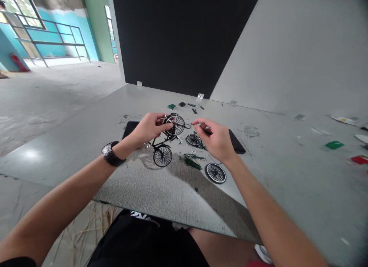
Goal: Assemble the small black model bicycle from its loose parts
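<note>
A small black model bicycle (158, 144) is tilted over the table, its upper wheel (176, 124) pinched between the thumb and fingers of my left hand (151, 127). Its other wheel (162, 156) hangs lower, close to the tabletop. Just right of the upper wheel, a thin dark loop (187, 126) sticks out toward my right hand (211, 135). The fingers of that hand are curled, thumb near index finger; anything between them is too small to make out. Below it lie a second small wheel (193, 140), a loose wheel (215, 173) and green frame parts (192, 163).
Small green and black pieces (171, 106) lie behind my hands. A black flat object (236, 141) sits under my right wrist, another (130, 128) by my left. A black and grey panel (184, 41) stands at the table's back. More scraps (334, 144) lie far right.
</note>
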Tool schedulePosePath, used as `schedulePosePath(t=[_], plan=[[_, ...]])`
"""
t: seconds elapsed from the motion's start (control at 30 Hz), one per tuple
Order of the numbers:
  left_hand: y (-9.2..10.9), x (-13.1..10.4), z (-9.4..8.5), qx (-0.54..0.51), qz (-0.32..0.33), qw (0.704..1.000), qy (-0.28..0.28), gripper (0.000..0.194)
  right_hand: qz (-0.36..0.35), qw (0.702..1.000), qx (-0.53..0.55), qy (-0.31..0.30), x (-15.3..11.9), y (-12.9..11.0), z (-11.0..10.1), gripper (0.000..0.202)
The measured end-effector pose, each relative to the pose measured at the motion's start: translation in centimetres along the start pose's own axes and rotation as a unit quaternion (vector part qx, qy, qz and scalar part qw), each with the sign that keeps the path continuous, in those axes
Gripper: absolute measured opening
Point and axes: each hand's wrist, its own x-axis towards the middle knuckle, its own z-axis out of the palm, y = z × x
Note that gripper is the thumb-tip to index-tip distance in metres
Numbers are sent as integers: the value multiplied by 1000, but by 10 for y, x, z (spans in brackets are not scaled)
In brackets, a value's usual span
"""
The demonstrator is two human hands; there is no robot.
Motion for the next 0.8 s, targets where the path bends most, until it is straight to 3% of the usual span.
schedulePosePath(t=[0.23, 0.33, 0.8], plan=[[7, -4, 9, 92, 101, 984, 115, 24, -56, 998, -6, 31, -9, -26, 12, 25], [10, -10, 17, 119, 107, 976, 146, 31, -70, 996, -26, 45, -11, -33, 16, 25], [9, -18, 32, 186, 150, 949, 204, 33, -58, 996, -34, 65, -12, -39, 22, 23]])
